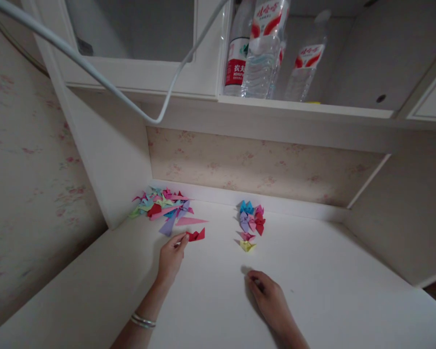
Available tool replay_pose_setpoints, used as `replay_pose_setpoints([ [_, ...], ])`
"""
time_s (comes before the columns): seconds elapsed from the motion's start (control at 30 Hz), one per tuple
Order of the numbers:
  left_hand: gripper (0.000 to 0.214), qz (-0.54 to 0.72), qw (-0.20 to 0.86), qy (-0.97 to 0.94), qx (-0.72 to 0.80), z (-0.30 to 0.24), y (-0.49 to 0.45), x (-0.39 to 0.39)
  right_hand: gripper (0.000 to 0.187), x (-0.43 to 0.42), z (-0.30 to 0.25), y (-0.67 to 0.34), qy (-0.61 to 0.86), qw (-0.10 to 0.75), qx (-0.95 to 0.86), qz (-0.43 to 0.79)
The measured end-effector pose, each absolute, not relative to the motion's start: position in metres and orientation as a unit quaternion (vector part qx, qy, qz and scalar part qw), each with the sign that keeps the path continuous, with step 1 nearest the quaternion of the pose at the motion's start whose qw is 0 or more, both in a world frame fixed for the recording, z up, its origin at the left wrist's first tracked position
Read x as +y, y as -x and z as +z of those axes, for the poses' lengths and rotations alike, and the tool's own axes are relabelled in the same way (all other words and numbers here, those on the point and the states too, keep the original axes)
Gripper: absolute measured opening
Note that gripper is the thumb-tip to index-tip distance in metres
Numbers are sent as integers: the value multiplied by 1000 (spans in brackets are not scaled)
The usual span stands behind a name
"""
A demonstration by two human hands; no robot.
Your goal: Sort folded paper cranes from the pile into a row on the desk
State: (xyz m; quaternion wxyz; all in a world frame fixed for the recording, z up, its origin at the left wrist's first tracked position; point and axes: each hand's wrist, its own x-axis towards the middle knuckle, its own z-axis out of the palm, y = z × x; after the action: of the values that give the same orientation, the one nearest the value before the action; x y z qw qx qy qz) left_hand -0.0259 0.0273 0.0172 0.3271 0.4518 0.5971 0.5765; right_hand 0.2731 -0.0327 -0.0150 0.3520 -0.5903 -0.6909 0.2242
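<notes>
A red folded paper crane (196, 235) is pinched between the thumb and fingers of my left hand (172, 257), just above the white desk (210, 300). To my right, my right hand (271, 298) is low over the desk, its fingers curled in toward the thumb, with nothing showing between them. Beyond it stands a small group of folded paper cranes, among them a yellow crane (247, 245), a pink crane (247, 236), a purple crane (244, 221), a blue crane (246, 207) and a red crane (260, 225).
A heap of coloured paper cranes (163, 203) lies in the back left corner. Near it is a long pink paper piece (191, 221). Overhead, a shelf (305, 107) holds plastic bottles (263, 53). A white cable (112, 89) hangs across the upper left.
</notes>
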Motion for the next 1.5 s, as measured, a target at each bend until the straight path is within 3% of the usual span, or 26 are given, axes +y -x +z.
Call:
replay_pose_setpoints([
  [0.9, 38, 548, 254, -519, 605, 12, 21, 28, 33, -30, -16, -276, 590, 358, -682, 241],
  [1.5, 37, 534, 266, -521, 610, 12, 20, 29, 29, -29, -17, -278, 594, 352, -681, 245],
])
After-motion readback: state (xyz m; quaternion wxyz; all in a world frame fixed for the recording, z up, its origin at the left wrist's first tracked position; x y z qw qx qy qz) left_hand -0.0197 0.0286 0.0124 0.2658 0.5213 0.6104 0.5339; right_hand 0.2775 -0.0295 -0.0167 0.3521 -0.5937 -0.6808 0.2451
